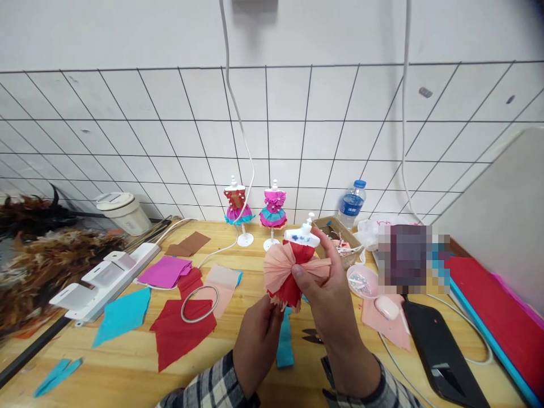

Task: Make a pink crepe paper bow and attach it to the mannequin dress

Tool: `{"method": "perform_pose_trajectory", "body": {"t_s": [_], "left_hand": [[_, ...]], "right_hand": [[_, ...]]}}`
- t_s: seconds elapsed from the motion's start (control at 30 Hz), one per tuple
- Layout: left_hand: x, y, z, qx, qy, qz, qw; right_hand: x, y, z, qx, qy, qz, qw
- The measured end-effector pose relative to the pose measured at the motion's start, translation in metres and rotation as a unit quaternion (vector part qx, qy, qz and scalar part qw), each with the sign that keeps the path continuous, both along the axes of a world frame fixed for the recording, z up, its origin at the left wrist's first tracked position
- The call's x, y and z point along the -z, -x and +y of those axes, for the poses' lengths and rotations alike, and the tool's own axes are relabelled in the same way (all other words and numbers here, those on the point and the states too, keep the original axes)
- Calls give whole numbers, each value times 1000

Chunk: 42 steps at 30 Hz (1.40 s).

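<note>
I hold a small white mannequin (302,234) dressed in a red paper dress with a pleated pink fan skirt (280,269) above the wooden table (127,362). My right hand (331,294) wraps around its waist, thumb pressed on the pink pleats. Below it, my left hand (257,340) pinches the lower edge of the red skirt. Behind them, by the tiled wall, stand two dressed mannequins: one (236,207) in brown and pink, one (273,209) in pink and teal.
Scraps of red (178,331), teal (121,314), magenta (165,271) and pink paper lie on the left. A white power strip (106,277), feathers (38,255), a water bottle (352,203), a cardboard box (335,229), a pink dish (363,280) and a black device (437,345) are around.
</note>
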<state>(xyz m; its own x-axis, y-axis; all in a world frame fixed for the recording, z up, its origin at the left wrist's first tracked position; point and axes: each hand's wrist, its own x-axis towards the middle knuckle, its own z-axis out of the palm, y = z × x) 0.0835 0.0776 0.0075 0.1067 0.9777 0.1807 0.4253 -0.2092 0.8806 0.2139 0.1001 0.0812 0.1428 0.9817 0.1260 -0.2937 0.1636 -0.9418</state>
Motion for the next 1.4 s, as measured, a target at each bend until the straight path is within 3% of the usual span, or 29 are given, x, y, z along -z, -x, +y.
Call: {"method": "perform_pose_trajectory", "body": {"t_s": [0.23, 0.37, 0.47, 0.53, 0.7, 0.83, 1.03, 1.23, 1.33, 1.4], "left_hand": [[9, -4, 1, 1, 56, -66, 996], [15, -8, 6, 14, 180, -192, 965], [15, -8, 9, 16, 213, -232, 949], [13, -7, 9, 8, 207, -231, 951], [0, -5, 9, -11, 229, -236, 944], [0, -1, 10, -18, 223, -234, 946], [14, 1, 6, 7, 224, -218, 950], [3, 7, 11, -65, 213, -278, 934], [-4, 20, 20, -56, 138, -230, 962], [-5, 31, 29, -75, 62, -179, 979]], "right_hand": [[9, 1, 8, -14, 18, 36, 999], [14, 0, 15, -31, 22, 21, 999], [16, -1, 17, -56, 33, 30, 997], [18, -2, 19, -40, 34, 35, 998], [18, -12, 25, 73, 7, 9, 997], [16, -17, 28, 57, 10, -12, 998], [17, -17, 27, 104, -11, -91, 990], [12, -36, 25, 127, -68, -96, 985], [29, -38, 6, 160, -84, -196, 964], [58, -35, -15, 150, -109, -316, 930]]}}
